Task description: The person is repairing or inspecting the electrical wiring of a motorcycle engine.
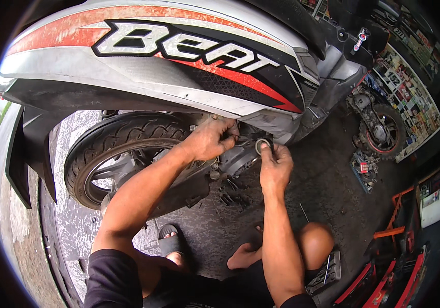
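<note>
A white, red and black scooter (220,87) stands across the view. Under its side panel my left hand (210,138) reaches in beside the rear wheel (122,154), fingers bent and pinched together. Whatever they grip is hidden among the parts there. Just to the right, my right hand (276,163) holds a small round ring-shaped part (262,146) between thumb and fingers, its pale rim facing up. The ring is close to the dark engine housing (238,158) below the panel; whether it touches the scooter I cannot tell.
By my right knee lies a grey tool tray (327,272) with a metal tool in it. A red tool box (384,287) stands open at the lower right. Farther back are another wheel with its engine unit (381,128) and a board of small packages (409,92).
</note>
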The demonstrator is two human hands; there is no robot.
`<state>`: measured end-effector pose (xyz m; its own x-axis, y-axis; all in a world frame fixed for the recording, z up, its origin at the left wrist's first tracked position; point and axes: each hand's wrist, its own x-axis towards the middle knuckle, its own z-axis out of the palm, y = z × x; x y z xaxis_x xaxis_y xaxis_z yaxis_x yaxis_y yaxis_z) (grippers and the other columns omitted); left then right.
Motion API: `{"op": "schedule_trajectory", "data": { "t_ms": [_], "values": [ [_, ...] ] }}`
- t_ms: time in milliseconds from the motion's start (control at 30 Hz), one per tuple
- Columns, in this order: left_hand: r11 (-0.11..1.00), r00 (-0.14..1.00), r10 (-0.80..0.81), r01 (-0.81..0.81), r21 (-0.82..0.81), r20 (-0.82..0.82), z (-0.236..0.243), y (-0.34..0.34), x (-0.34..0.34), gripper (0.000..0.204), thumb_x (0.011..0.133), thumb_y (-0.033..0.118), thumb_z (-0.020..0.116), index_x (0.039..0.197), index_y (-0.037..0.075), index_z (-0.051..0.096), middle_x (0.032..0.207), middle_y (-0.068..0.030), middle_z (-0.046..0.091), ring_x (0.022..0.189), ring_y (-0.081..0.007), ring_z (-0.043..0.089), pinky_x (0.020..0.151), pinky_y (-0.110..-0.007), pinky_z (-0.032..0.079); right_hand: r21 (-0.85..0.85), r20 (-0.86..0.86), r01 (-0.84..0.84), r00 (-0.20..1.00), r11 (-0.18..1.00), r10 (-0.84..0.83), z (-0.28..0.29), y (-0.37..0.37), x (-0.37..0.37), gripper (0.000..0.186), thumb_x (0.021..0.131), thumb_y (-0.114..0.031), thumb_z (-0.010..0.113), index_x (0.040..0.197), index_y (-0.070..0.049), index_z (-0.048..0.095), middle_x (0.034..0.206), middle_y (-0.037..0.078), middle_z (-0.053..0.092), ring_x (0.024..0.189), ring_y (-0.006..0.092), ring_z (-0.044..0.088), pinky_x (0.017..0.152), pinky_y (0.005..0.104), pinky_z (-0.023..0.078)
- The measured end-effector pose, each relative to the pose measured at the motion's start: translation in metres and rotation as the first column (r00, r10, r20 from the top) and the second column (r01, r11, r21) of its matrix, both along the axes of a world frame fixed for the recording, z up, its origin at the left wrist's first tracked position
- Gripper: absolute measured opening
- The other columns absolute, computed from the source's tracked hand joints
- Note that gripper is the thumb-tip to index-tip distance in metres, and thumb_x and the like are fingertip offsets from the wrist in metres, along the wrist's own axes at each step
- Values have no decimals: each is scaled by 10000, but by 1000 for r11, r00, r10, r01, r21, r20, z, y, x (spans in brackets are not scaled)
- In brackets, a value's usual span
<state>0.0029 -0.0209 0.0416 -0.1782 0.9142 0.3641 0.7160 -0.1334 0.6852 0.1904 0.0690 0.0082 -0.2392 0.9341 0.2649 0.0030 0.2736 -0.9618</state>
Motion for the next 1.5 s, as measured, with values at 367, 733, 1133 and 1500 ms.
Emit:
{"op": "schedule_trajectory", "data": {
  "t_ms": [367, 733, 1133, 1500],
  "values": [
    [962, 834, -56, 191, 193, -548, -9, -11, 12, 289, 736, 152, 742, 961, 57, 587, 894, -108, 616, 921, -324, 604, 877, -444, 453, 1, -109, 76, 991, 997, -75, 15, -13, -11, 233, 894, -89, 731, 1053, 66, 660, 943, 97, 701, 794, 142, 643, 736, 283, 513],
    [958, 833, -23, 176, 225, -553, -12, -13, 15, 270, 738, 175, 749, 920, 72, 579, 865, -81, 613, 903, -286, 591, 843, -418, 437, 46, -136, -97, 985, 994, 102, 5, -4, -14, 216, 934, -9, 612, 1121, 87, 660, 1008, 137, 703, 932, 158, 647, 829, 295, 504],
    [939, 902, 61, 93, 330, -428, -7, -6, 24, 213, 731, 128, 719, 883, 65, 583, 833, -99, 618, 894, -327, 580, 847, -441, 432, 216, 206, -316, 940, 924, 273, 0, 23, -11, 370, 903, -31, 516, 1253, 44, 610, 1143, 254, 679, 1053, 365, 652, 941, 405, 483],
    [983, 995, -16, 33, 181, -96, 3, 0, 18, 181, 794, 103, 656, 930, -2, 599, 842, -209, 628, 838, -436, 607, 747, -486, 478, 294, 427, -375, 874, 879, 231, 11, 18, -9, 384, 895, -46, 548, 1271, -16, 619, 1336, 225, 571, 1274, 409, 502, 1087, 454, 390]
  ]
}}
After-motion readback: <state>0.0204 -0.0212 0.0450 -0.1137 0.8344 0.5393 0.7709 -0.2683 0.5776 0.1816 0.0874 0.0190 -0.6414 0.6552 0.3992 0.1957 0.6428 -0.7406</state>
